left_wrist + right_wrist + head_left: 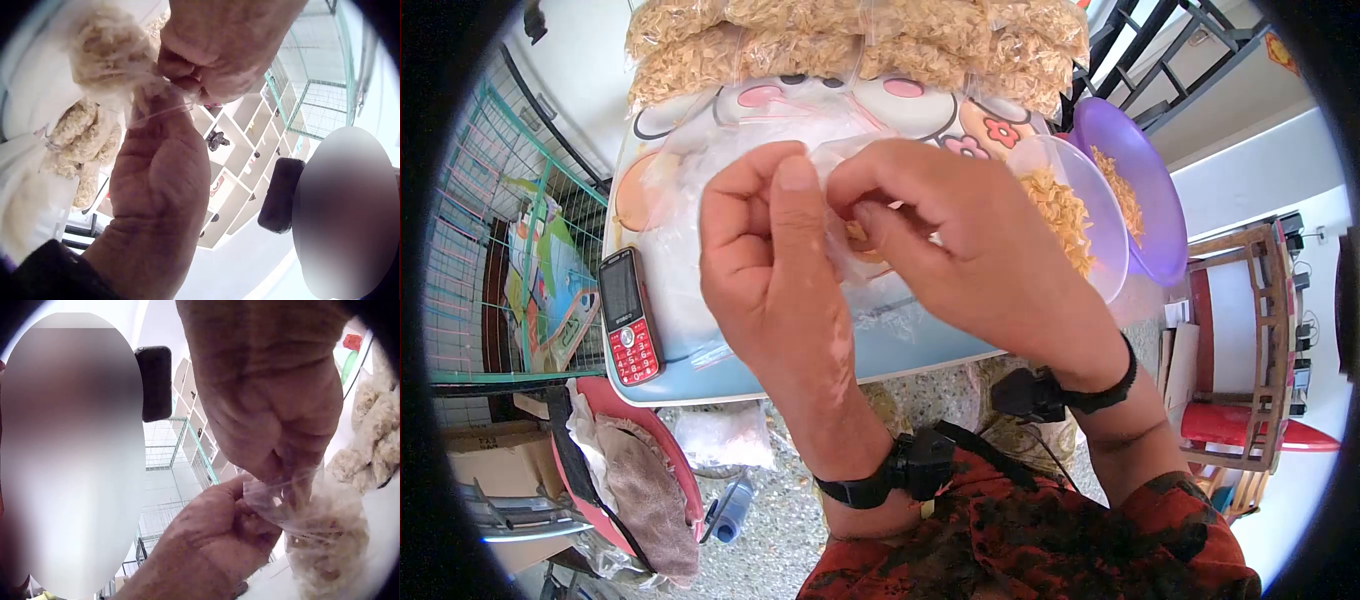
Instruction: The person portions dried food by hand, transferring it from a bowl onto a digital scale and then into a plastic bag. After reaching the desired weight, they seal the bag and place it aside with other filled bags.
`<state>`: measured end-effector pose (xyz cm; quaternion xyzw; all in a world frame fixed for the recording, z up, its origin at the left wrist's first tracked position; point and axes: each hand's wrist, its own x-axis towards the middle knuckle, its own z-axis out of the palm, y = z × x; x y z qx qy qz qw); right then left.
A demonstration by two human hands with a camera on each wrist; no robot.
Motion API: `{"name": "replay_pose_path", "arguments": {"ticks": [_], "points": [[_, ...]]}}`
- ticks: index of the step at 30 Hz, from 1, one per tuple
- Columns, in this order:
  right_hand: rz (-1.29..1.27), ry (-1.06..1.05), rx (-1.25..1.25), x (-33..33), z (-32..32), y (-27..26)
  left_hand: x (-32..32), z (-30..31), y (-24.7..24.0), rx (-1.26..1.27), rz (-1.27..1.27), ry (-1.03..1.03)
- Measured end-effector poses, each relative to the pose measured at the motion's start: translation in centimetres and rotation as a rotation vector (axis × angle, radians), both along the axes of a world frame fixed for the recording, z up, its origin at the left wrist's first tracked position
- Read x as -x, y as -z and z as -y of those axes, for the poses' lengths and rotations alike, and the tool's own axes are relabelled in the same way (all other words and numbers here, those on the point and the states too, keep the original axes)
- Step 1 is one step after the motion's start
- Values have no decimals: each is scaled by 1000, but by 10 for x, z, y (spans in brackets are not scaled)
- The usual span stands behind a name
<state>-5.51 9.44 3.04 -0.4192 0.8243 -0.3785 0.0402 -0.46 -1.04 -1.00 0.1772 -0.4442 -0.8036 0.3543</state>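
"Any writing?"
"Digits on the keypad of the red phone (630,315), at the near left of the desk (675,338). The name under its screen is too small."
"And the clear bag (328,550)?"
"Above the desk, between left hand (775,250) and right hand (970,235); each grip pinches its mouth."
"Which way does it point?"
"Mouth at the hands, filled end away from them, long axis joining the two."

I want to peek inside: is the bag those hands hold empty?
Not empty: pale dried flakes show through the clear plastic bag.
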Motion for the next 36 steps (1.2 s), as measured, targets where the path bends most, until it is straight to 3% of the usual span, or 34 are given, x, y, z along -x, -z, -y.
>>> {"name": "replay_pose_path", "arguments": {"ticks": [8, 13, 26, 32, 36], "points": [[-173, -179, -155, 9, 0, 8, -3, 2, -3, 36, -84, -71], [-195, -106, 62, 7, -7, -10, -3, 7, 1, -4, -119, -102], [-155, -235, -325, -9, -4, -8, -4, 4, -2, 27, -129, -59], [-263, -159, -112, 1, -10, 7, -3, 6, -3, -25, -140, -76], [-73, -76, -67, 1, -20, -14, -2, 5, -1, -46, -117, -81]]}}
